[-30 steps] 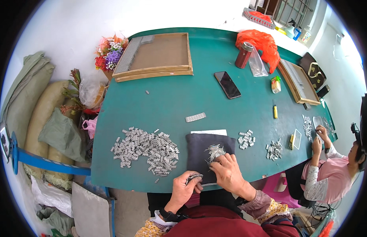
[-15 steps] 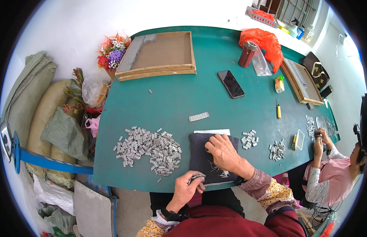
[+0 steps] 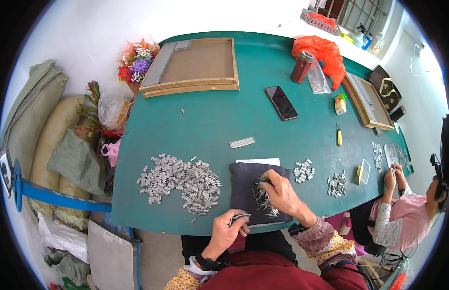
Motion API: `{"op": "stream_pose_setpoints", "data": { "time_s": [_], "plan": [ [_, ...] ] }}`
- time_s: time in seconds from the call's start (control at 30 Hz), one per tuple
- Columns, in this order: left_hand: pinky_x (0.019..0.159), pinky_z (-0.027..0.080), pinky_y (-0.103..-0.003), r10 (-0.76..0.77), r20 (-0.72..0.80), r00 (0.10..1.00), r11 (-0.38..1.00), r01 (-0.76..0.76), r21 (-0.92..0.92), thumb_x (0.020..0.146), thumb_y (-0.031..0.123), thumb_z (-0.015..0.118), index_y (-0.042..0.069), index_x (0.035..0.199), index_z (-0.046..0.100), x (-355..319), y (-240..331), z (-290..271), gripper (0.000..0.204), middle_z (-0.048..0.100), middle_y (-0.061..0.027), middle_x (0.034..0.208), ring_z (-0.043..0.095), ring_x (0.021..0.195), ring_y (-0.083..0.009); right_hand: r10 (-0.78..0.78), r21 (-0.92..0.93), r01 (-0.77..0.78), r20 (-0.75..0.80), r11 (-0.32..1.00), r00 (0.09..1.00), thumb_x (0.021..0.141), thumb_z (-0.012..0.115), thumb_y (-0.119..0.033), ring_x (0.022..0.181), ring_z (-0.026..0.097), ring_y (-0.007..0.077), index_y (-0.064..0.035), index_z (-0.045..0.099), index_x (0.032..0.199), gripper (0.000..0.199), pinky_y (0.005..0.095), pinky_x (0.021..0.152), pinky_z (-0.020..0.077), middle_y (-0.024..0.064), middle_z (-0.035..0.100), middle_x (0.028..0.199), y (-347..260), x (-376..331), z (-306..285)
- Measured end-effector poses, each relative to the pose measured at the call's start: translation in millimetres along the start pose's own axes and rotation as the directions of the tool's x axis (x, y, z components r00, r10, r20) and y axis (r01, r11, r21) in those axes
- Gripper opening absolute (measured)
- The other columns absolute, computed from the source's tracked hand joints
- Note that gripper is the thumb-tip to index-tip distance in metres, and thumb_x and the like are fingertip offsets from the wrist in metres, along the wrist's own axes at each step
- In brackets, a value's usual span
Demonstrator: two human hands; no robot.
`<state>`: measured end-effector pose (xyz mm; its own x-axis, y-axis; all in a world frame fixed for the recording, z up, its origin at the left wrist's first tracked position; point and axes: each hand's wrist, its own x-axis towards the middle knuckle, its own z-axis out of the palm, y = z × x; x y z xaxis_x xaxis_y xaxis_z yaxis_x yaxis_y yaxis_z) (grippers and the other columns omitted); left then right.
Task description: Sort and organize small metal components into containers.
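My left hand (image 3: 226,230) is closed on a small grey metal piece (image 3: 240,218) at the near edge of a dark cloth (image 3: 241,186); the fingers hide most of the piece. My right hand (image 3: 284,194) is over the cloth's right half, thumb and fingers pinched together. Whatever is between those fingertips is too small to make out. Thin metal pins (image 3: 259,198) lie loose on the cloth beside and under that hand. To the left of the cloth spreads a big heap of small toothed grey metal pieces (image 3: 178,181). Beyond the cloth lies a flat strip of linked pieces (image 3: 242,142).
Smaller heaps of metal pieces (image 3: 303,171) lie right of the cloth. Farther off are a phone (image 3: 281,103), a yellow-handled screwdriver (image 3: 339,137), a red flask (image 3: 302,67) and a wooden tray (image 3: 190,87). A co-worker (image 3: 403,212) sits at the right with both hands at the table.
My right hand has drawn back a little toward me and to the right, uncovering more of the pins. My left hand keeps its hold. The co-worker's hands shifted slightly.
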<state>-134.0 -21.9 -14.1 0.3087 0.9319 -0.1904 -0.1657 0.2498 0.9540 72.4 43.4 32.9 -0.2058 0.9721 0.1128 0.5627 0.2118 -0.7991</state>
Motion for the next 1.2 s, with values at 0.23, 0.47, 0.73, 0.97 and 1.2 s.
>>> {"op": "stream_pose_setpoints", "data": {
  "time_s": [0.23, 0.47, 0.73, 0.97, 1.2],
  "plan": [
    [0.053, 0.056, -0.025, 0.009, -0.054, 0.999, 1.0, -0.009, -0.005, 0.094, 0.001, 0.061, -0.004, 0.099, 0.065, -2, 6, -3, 0.008, 0.068, -0.0089, 0.08, 0.068, 0.064, -0.0144, -0.105, -0.087, 0.1, -0.053, 0.991, 0.993, 0.084, 0.062, -0.002, 0.082, 0.06, 0.0405, 0.0001, 0.056, 0.094, 0.012, 0.0467, 0.072, 0.0477, 0.0192, 0.06, 0.085, 1, -4, 11],
    [0.05, 0.051, -0.023, 0.022, 0.005, 1.0, 0.997, -0.021, -0.073, 0.096, 0.01, 0.062, 0.0, 0.105, 0.064, 3, -12, 3, 0.014, 0.065, -0.0045, 0.072, 0.064, 0.06, -0.0088, -0.44, -0.478, 0.381, -0.012, 0.792, 0.898, 0.071, 0.067, 0.0, 0.085, 0.053, 0.0343, 0.0001, 0.067, 0.093, 0.023, 0.0447, 0.076, 0.0419, 0.0158, 0.056, 0.09, -11, -7, 25],
    [0.049, 0.051, -0.023, 0.094, 0.021, 0.995, 0.994, -0.092, -0.065, 0.096, 0.012, 0.061, 0.0, 0.104, 0.063, -1, -18, 5, 0.014, 0.062, -0.0033, 0.071, 0.063, 0.058, -0.0094, -0.371, -0.423, 0.313, -0.06, 0.85, 0.927, 0.073, 0.065, 0.004, 0.086, 0.052, 0.0371, -0.0006, 0.058, 0.086, 0.016, 0.0461, 0.076, 0.0408, 0.0163, 0.055, 0.09, -1, -18, 30],
    [0.052, 0.053, -0.023, 0.049, -0.079, 0.996, 0.998, -0.047, 0.03, 0.096, 0.005, 0.06, -0.001, 0.103, 0.066, -8, -11, -8, 0.011, 0.067, -0.0057, 0.074, 0.065, 0.06, -0.01, 0.159, 0.241, -0.151, -0.015, 0.959, 0.987, 0.087, 0.066, -0.005, 0.066, 0.049, 0.012, 0.0021, 0.061, 0.09, 0.009, 0.0305, 0.059, 0.043, 0.0063, 0.056, 0.071, -21, -29, 38],
    [0.051, 0.054, -0.024, 0.144, -0.068, 0.987, 0.986, -0.137, 0.099, 0.094, 0.002, 0.06, -0.004, 0.098, 0.064, -2, -8, 8, 0.008, 0.067, -0.0077, 0.078, 0.067, 0.061, -0.0125, 0.211, 0.407, -0.174, -0.048, 0.897, 0.976, 0.089, 0.065, -0.005, 0.068, 0.052, 0.0067, 0.0019, 0.062, 0.091, 0.007, 0.0258, 0.061, 0.0447, 0.0025, 0.061, 0.073, -10, -57, 49]
  ]
}}
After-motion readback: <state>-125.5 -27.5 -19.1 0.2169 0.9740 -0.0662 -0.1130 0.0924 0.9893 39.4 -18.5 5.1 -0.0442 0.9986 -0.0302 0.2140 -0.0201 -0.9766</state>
